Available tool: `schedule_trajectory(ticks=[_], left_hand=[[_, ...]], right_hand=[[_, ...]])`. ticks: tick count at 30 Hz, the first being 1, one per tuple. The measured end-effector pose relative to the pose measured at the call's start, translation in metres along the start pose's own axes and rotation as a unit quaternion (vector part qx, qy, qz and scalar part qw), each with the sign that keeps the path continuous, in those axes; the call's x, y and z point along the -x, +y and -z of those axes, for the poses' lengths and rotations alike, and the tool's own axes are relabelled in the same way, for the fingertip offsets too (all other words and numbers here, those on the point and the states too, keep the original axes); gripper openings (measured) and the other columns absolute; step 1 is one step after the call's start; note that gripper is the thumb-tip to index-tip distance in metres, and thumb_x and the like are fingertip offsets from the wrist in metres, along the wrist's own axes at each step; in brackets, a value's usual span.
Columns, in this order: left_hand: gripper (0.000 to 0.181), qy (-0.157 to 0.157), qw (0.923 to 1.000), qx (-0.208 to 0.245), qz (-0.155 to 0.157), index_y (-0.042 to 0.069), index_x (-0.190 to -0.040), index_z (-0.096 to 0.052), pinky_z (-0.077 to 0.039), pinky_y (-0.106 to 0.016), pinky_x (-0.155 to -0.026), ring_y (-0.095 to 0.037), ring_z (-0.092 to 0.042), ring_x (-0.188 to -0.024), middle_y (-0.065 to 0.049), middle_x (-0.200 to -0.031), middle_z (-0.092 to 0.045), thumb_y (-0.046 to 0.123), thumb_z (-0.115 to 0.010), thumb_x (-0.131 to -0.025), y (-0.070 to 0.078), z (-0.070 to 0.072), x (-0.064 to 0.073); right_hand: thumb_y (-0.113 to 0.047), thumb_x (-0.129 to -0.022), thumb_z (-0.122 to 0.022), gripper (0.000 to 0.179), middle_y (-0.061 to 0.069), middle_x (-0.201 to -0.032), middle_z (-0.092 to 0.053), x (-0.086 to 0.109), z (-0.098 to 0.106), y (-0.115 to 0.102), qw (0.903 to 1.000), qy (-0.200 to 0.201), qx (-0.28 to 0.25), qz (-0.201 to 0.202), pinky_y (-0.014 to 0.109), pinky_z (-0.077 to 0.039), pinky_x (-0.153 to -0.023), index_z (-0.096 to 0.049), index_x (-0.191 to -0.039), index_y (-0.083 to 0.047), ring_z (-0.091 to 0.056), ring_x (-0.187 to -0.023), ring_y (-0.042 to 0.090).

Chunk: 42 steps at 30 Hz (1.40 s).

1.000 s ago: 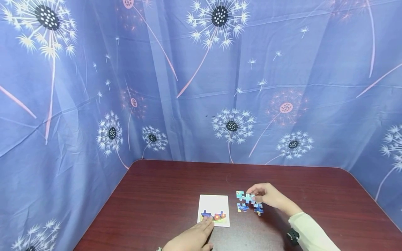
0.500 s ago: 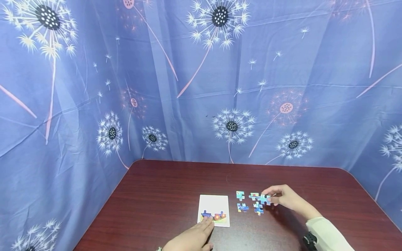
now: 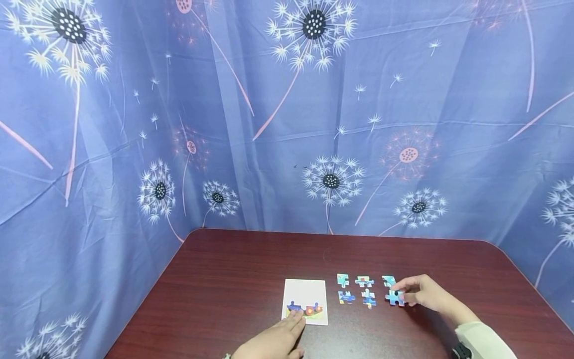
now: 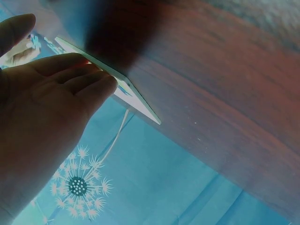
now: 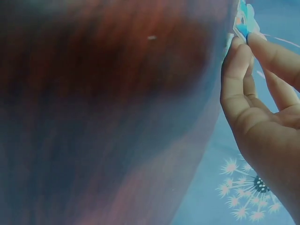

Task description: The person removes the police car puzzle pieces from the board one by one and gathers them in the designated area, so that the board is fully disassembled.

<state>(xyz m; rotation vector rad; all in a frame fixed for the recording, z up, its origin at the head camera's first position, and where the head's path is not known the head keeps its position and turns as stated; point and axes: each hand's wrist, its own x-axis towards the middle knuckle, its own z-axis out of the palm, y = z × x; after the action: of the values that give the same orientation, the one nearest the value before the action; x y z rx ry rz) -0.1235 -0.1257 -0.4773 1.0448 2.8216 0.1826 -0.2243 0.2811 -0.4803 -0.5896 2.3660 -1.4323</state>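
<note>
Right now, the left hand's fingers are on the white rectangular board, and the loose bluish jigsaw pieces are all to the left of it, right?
Not quite: the loose bluish jigsaw pieces are to the right of the white rectangular board, as the head view shows. The left hand's fingers are on it.

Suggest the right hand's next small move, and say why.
Probably have the right hand release the pinched blue piece flat on the table; it lines up with the nearer row's two loose pieces, just in front of the farther row's rightmost piece.
</note>
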Motion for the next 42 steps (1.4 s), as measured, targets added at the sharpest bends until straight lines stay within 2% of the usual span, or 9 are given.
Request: schedule_trajectory(ticks=[7,14,21,25,36,42], left_hand=[[0.059,-0.010,0.9999,0.000,0.008,0.000,-0.140,-0.047,-0.036,-0.034,-0.109,-0.024,-0.036,-0.138,-0.015,-0.147,-0.042,0.036,-0.056,-0.094,0.002,0.000,0.000],[0.059,-0.004,0.9999,-0.009,0.002,-0.001,-0.139,-0.048,-0.037,-0.034,-0.108,-0.025,-0.038,-0.137,-0.016,-0.146,-0.043,0.036,-0.057,-0.094,0.003,-0.001,0.000],[0.060,-0.013,0.9996,0.026,-0.004,0.000,-0.142,-0.044,-0.035,-0.036,-0.109,-0.027,-0.033,-0.140,-0.016,-0.149,-0.039,0.037,-0.054,-0.096,-0.001,-0.001,0.001],[0.060,-0.012,0.9989,0.044,-0.013,-0.001,-0.142,-0.043,-0.035,-0.036,-0.110,-0.028,-0.032,-0.140,-0.017,-0.150,-0.037,0.037,-0.052,-0.096,-0.003,-0.001,0.002],[0.062,-0.023,0.9977,0.064,0.000,0.001,-0.144,-0.040,-0.032,-0.038,-0.111,-0.028,-0.027,-0.142,-0.016,-0.153,-0.031,0.039,-0.051,-0.097,-0.002,0.002,0.003],[0.061,-0.015,0.9981,0.058,-0.009,-0.001,-0.144,-0.041,-0.033,-0.038,-0.111,-0.030,-0.029,-0.141,-0.018,-0.152,-0.033,0.037,-0.052,-0.097,-0.002,0.004,0.004]], right_hand=[[0.007,-0.085,-0.059,0.025,0.020,-0.093,-0.068,0.000,-0.004,0.007,0.9999,0.001,0.015,0.003,0.026,-0.046,-0.051,-0.064,-0.108,0.015,-0.051,-0.060,0.007],[0.004,-0.086,-0.062,0.022,0.019,-0.094,-0.068,0.000,-0.007,0.007,0.9993,0.010,0.035,0.004,0.024,-0.042,-0.047,-0.066,-0.105,0.012,-0.049,-0.057,0.006],[0.003,-0.085,-0.065,0.019,0.014,-0.091,-0.068,-0.001,-0.007,0.007,0.9983,0.020,0.053,-0.013,0.026,-0.045,-0.050,-0.068,-0.103,0.010,-0.051,-0.060,0.007],[0.003,-0.083,-0.067,0.016,0.017,-0.093,-0.068,-0.002,-0.008,0.006,0.9976,0.030,0.062,-0.007,0.027,-0.047,-0.052,-0.069,-0.098,0.008,-0.055,-0.063,0.007],[0.005,-0.081,-0.068,0.015,0.018,-0.091,-0.068,-0.003,-0.009,0.003,0.9965,0.040,0.073,0.006,0.025,-0.048,-0.052,-0.069,-0.096,0.008,-0.056,-0.064,0.006],[0.000,-0.084,-0.068,0.016,0.017,-0.093,-0.069,-0.005,-0.009,-0.004,0.9968,0.039,0.069,0.013,0.027,-0.049,-0.052,-0.069,-0.099,0.006,-0.058,-0.066,0.006]])
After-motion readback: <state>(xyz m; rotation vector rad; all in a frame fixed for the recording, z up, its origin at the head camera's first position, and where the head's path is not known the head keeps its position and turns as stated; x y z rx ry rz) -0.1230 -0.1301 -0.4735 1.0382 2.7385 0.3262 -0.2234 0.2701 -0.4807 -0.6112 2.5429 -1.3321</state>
